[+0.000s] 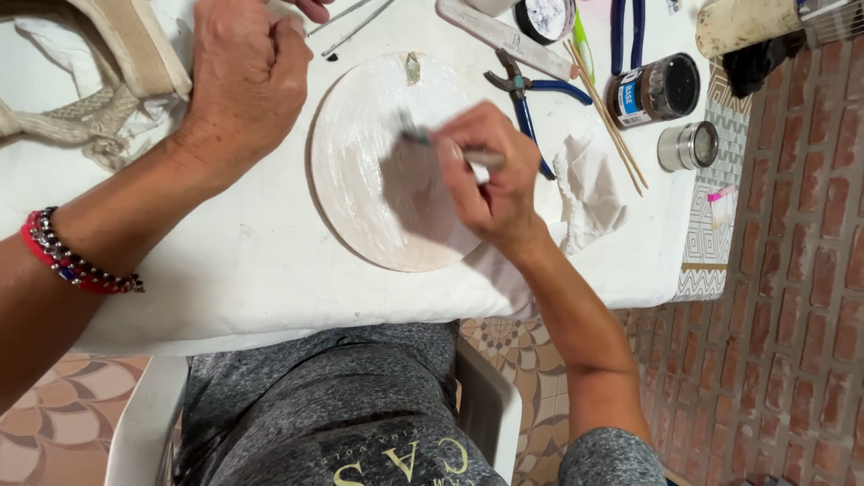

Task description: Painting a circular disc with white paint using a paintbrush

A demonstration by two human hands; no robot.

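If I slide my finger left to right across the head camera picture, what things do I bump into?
Beaded bracelet → left hand → round white disc → right hand holding a brush → crumpled tissue → silver lid.

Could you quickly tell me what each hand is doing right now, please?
Left hand: closed in a loose fist, resting on the table, holding nothing visible.
Right hand: fingers closed on a brush over the disc.

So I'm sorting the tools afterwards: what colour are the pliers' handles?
Blue; the pliers lie beside the round disc, clearest in the head view.
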